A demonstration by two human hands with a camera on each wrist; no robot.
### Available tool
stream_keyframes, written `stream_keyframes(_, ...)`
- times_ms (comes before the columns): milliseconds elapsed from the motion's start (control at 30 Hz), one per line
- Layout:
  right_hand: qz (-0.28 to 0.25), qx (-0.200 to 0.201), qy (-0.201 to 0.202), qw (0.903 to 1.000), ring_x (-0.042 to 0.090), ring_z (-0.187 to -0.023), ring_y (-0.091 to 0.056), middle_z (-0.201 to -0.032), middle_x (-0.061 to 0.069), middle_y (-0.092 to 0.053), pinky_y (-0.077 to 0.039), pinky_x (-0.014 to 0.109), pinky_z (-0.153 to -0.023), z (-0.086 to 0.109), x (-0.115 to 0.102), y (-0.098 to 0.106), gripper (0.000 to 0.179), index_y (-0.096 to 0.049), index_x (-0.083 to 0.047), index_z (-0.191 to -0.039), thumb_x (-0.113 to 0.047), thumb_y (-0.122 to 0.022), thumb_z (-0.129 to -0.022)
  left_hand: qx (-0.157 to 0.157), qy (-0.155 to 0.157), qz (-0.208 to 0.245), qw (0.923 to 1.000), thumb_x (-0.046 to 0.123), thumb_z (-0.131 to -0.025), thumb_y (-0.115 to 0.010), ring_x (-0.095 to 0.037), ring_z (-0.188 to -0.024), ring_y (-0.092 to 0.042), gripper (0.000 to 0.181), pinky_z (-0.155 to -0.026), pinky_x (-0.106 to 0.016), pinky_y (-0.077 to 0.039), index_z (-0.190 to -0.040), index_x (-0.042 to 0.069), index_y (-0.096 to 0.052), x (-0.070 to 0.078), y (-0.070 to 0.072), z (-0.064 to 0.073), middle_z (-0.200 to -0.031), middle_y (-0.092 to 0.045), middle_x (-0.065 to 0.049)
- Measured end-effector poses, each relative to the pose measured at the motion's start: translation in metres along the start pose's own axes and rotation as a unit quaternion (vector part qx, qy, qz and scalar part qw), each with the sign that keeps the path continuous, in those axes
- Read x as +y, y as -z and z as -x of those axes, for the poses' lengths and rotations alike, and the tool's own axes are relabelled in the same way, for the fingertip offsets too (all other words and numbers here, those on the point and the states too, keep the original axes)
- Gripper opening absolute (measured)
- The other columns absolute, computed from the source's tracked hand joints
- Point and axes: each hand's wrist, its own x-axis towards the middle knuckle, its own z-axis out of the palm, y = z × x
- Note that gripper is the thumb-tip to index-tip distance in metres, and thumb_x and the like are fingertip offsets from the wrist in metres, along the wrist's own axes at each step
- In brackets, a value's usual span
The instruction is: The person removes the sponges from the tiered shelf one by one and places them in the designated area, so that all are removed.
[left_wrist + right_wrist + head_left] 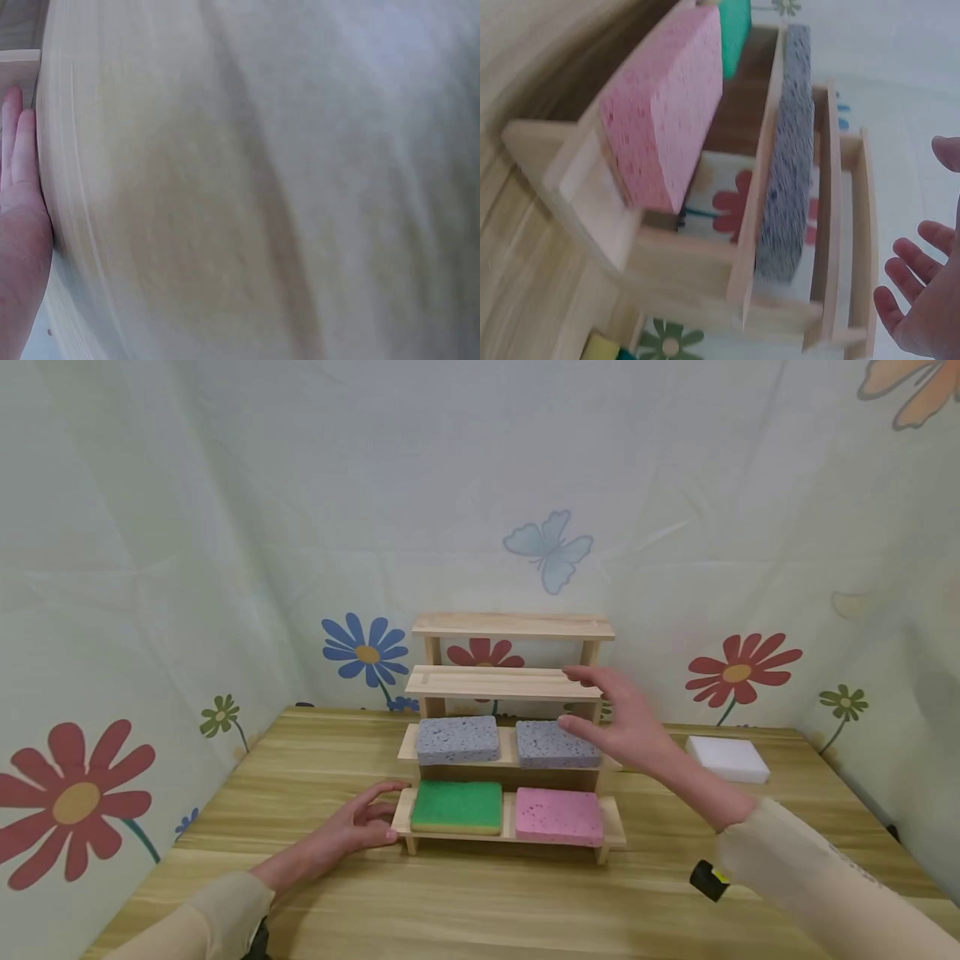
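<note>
A four-tier wooden stepped rack (513,625) stands on the table. Its lowest tier bears a green sponge (457,806) with a yellow underside and a pink sponge (558,816). Two speckled grey sponges (457,739) lie side by side on the tier above. My left hand (341,839) touches the left end of the lowest tier, and its fingers look fairly straight in the left wrist view. Over the right grey sponge (543,747) hovers my right hand (633,727), thumb and fingers spread, holding nothing. The right wrist view shows those fingers apart from the rack.
A white sponge block (727,760) lies on the wooden table (300,768), right of the rack. Closer to me is a small black object (708,881) with a yellow patch, by the right sleeve. A flower-printed cloth (375,485) hangs behind and at the sides.
</note>
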Motion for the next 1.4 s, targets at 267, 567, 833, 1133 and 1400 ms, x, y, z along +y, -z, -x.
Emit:
stream_keyframes(267, -0.003, -0.039, 0.009, 0.9992, 0.029, -0.132, -0.049, -0.146, 0.006, -0.052, -0.044, 0.053, -0.107, -0.004, -0.014, -0.023, 0.069, -0.046, -0.018, -0.147, -0.035, -0.075, -0.086, -0.002, -0.004, 0.041, 0.9992, 0.016, -0.097, -0.061, -0.019, -0.123, -0.060, 0.072, -0.098, -0.029, -0.052, -0.156, 0.016, -0.021, -0.003, 0.000, -0.001, -0.151, -0.040, -0.032)
stream_keyframes(567, 0.000, -0.066, 0.016, 0.9977, 0.027, -0.130, -0.050, -0.146, 0.002, -0.052, -0.046, 0.052, -0.105, -0.010, -0.028, -0.044, 0.069, -0.048, -0.020, -0.146, -0.039, -0.075, -0.086, -0.007, -0.012, 0.058, 0.9982, 0.013, -0.097, -0.061, -0.015, -0.120, -0.062, 0.073, -0.097, -0.028, -0.053, -0.157, 0.014, -0.020, -0.004, 0.000, 0.000, -0.151, -0.039, -0.033)
stream_keyframes(833, 0.010, -0.084, 0.020, 0.9963, 0.026, -0.134, -0.045, -0.146, 0.000, -0.052, -0.045, 0.053, -0.106, -0.016, -0.030, -0.060, 0.069, -0.048, -0.023, -0.146, -0.045, -0.073, -0.086, -0.009, -0.012, 0.054, 0.9984, 0.014, -0.097, -0.060, -0.018, -0.123, -0.060, 0.072, -0.098, -0.029, -0.053, -0.158, 0.016, -0.019, -0.004, 0.000, 0.000, -0.152, -0.037, -0.034)
stream_keyframes(1133, 0.027, -0.094, 0.018, 0.9950, 0.023, -0.125, -0.049, -0.142, 0.002, -0.054, -0.048, 0.048, -0.100, -0.024, -0.030, -0.072, 0.067, -0.050, -0.025, -0.144, -0.047, -0.074, -0.085, -0.008, -0.012, 0.054, 0.9984, 0.015, -0.097, -0.061, -0.017, -0.122, -0.061, 0.074, -0.098, -0.028, -0.053, -0.158, 0.013, -0.018, -0.001, -0.001, 0.001, -0.151, -0.036, -0.035)
stream_keyframes(1400, 0.028, -0.108, -0.005, 0.9937, 0.026, -0.123, -0.053, -0.143, 0.003, -0.054, -0.050, 0.048, -0.099, -0.030, -0.031, -0.079, 0.067, -0.051, -0.022, -0.143, -0.044, -0.075, -0.085, -0.009, -0.015, 0.053, 0.9985, 0.013, -0.098, -0.059, -0.018, -0.122, -0.060, 0.073, -0.098, -0.028, -0.053, -0.158, 0.013, -0.018, -0.002, -0.001, 0.000, -0.152, -0.036, -0.035)
